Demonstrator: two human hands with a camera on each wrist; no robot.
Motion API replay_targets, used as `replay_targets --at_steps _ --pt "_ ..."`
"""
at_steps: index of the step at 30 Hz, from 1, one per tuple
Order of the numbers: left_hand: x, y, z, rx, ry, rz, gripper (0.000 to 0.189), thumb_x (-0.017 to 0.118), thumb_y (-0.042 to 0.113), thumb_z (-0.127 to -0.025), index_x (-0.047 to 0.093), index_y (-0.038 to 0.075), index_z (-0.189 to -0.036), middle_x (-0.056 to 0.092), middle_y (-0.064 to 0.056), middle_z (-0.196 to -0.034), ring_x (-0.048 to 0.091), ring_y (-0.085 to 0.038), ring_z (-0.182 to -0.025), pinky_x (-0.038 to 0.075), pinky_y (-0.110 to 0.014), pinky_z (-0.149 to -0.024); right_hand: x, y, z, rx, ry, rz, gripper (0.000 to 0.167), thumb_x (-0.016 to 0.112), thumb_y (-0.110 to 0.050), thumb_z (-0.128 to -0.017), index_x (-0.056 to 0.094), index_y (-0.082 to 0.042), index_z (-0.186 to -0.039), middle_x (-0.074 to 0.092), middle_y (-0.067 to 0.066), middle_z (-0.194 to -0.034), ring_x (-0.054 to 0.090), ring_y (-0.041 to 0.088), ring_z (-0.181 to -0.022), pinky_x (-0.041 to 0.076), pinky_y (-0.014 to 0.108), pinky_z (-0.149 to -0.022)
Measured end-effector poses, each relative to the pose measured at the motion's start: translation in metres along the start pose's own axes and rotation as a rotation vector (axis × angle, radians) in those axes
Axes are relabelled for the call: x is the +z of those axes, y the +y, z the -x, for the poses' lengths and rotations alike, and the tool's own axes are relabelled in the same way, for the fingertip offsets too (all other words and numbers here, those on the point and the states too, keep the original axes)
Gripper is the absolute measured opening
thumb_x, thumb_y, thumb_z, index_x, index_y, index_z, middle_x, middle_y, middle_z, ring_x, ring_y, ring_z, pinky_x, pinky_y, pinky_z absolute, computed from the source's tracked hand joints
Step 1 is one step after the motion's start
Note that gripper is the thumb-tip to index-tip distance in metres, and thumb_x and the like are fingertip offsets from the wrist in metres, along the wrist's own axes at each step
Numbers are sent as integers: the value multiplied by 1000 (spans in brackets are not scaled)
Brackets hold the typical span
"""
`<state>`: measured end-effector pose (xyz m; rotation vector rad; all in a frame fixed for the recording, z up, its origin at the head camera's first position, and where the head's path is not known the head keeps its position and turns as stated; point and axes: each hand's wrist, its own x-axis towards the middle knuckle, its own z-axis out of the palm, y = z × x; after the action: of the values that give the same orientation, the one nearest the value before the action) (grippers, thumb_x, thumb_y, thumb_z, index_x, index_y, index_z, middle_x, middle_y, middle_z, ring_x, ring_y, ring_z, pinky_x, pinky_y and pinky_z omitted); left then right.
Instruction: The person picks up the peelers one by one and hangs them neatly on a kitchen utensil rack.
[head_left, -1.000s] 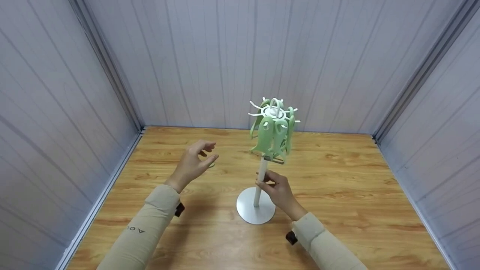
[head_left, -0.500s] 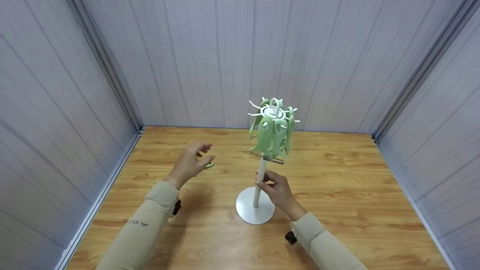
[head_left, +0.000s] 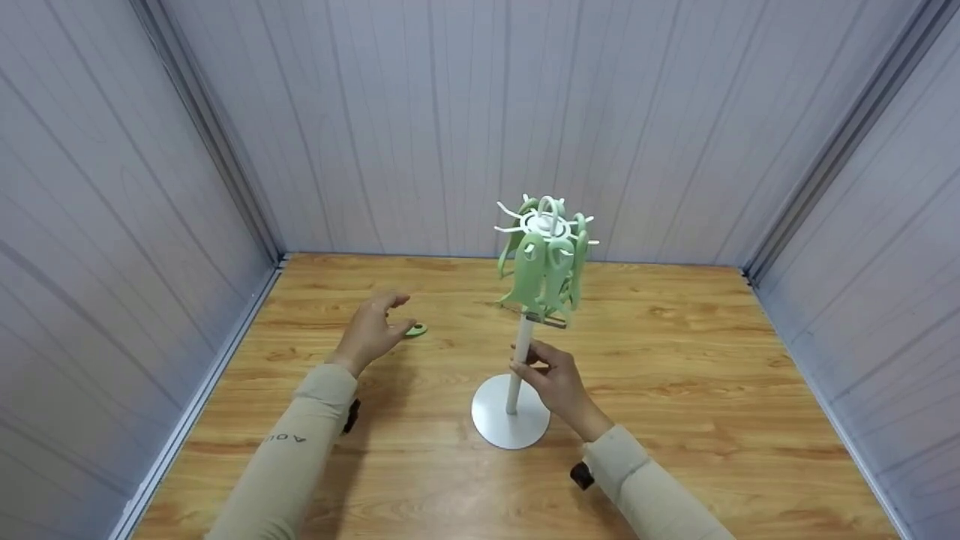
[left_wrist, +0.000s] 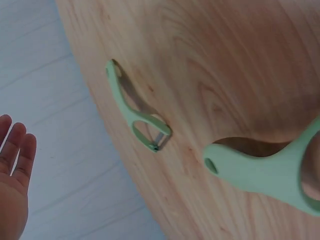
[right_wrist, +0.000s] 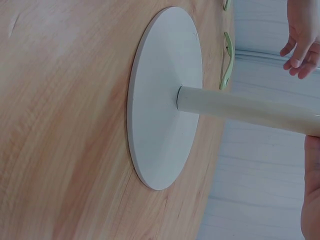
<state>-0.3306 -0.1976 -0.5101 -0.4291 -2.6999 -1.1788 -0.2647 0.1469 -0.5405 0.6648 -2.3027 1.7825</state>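
Observation:
A white stand [head_left: 511, 420] with a round base and a ring of hooks stands on the wooden table. Several green peelers [head_left: 529, 270] hang from its hooks; a grey blade shows at the bottom of one. My right hand [head_left: 559, 379] grips the white pole [right_wrist: 250, 106] above the base. To the left, my left hand [head_left: 369, 330] hovers over the table with its fingers spread loosely and nothing held. Beside its thumb lies part of a green peeler [head_left: 418, 329]. The left wrist view shows a Y-shaped peeler [left_wrist: 128, 112] on the table and a second green tool [left_wrist: 250, 170] nearer, partly cut off.
The wooden tabletop [head_left: 675, 390] is enclosed by pale panelled walls [head_left: 390, 127] at the back and both sides. Several stand hooks [head_left: 506, 210] carry nothing. In the right wrist view, a green peeler [right_wrist: 228, 62] lies beyond the base.
My left hand has moved slightly left and down, so more of the green peeler beside its thumb shows. My right hand has stayed on the pole, and the stand has not visibly moved.

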Motion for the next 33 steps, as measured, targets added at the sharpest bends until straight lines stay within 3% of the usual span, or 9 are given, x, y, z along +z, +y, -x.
replay_targets --at_steps 14,20,33 --pt "16 -30 3 -154 -78 4 59 74 16 -105 52 -1 -157 53 -24 -161 49 -45 -151 44 -61 -122 0 1 0 -21 -5 -15 26 74 0 -101 72 8 -126 75 27 -108 68 4 -93 64 22 -81" --pt "26 -40 6 -215 -91 13 60 74 15 -105 51 0 -159 53 -24 -162 52 -45 -149 48 -58 -120 1 1 0 -24 -3 -36 28 73 1 -100 72 9 -127 74 29 -108 68 3 -92 64 22 -80" --pt "36 -49 3 -313 -120 -28 62 70 12 -106 46 1 -162 52 -24 -163 51 -45 -149 43 -61 -123 0 1 0 -31 1 -23 26 75 0 -100 73 7 -124 74 26 -105 67 4 -91 64 23 -79"
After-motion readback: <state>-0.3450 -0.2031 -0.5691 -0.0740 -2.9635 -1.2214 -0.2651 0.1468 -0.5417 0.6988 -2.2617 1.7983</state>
